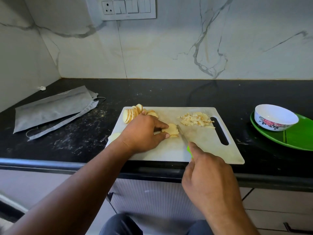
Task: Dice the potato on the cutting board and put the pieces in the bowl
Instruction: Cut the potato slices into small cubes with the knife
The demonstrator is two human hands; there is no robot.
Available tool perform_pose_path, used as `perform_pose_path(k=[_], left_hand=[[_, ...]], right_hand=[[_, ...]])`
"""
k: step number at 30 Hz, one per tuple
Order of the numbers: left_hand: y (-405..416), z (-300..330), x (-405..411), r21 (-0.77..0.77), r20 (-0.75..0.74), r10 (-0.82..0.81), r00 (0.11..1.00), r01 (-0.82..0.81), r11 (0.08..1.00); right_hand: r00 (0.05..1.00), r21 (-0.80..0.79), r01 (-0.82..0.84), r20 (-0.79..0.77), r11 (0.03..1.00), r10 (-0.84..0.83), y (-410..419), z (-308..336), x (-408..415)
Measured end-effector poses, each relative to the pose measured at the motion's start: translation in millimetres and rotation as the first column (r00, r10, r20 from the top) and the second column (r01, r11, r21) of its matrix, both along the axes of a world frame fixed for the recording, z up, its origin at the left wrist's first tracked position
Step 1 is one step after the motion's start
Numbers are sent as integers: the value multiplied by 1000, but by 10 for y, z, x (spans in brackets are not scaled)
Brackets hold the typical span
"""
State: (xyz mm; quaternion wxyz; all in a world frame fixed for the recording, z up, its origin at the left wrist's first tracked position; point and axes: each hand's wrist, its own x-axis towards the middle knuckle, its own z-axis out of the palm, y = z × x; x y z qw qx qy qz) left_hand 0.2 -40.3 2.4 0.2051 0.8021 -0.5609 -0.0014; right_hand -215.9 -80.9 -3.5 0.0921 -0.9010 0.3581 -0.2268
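A pale cutting board [210, 150] lies on the black counter. A row of round potato slices [132, 113] leans at its far left corner. My left hand [144, 131] holds a small stack of slices [171, 129] flat on the board between fingers and thumb. My right hand [210, 180] grips a knife with a green handle [189, 150]; its blade [182, 133] rests against the right edge of that stack. A heap of diced potato [194, 120] sits near the board's handle slot. The white floral bowl [275, 117] stands at the right.
The bowl sits on a green plate [294, 136] at the counter's right edge. A grey cloth bag [52, 109] lies at the left. One potato piece [114, 136] shows at the board's left edge under my wrist. The marble wall carries a switch panel [127, 8].
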Motion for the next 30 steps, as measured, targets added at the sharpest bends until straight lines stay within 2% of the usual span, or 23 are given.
perform_pose_path(k=[5, 13, 18, 26, 30], left_hand=[[-48, 14, 6, 41, 21, -58, 998, 57, 998], [-111, -29, -27, 76, 143, -50, 988, 39, 996], [-140, -82, 5, 53, 116, -39, 993, 33, 998], [-152, -91, -12, 62, 111, 4, 994, -11, 998], [-131, -100, -30, 28, 44, 10, 999, -11, 1000]], right_hand=[[998, -36, 19, 59, 999, -17, -81, 60, 51], [1000, -73, -21, -13, 997, 20, -50, 126, 348], [998, -51, -41, -46, 998, 38, 10, 186, 373], [983, -8, -41, -177, 999, 39, 311, 148, -46], [982, 19, -55, -182, 998, 58, 368, 203, -178]])
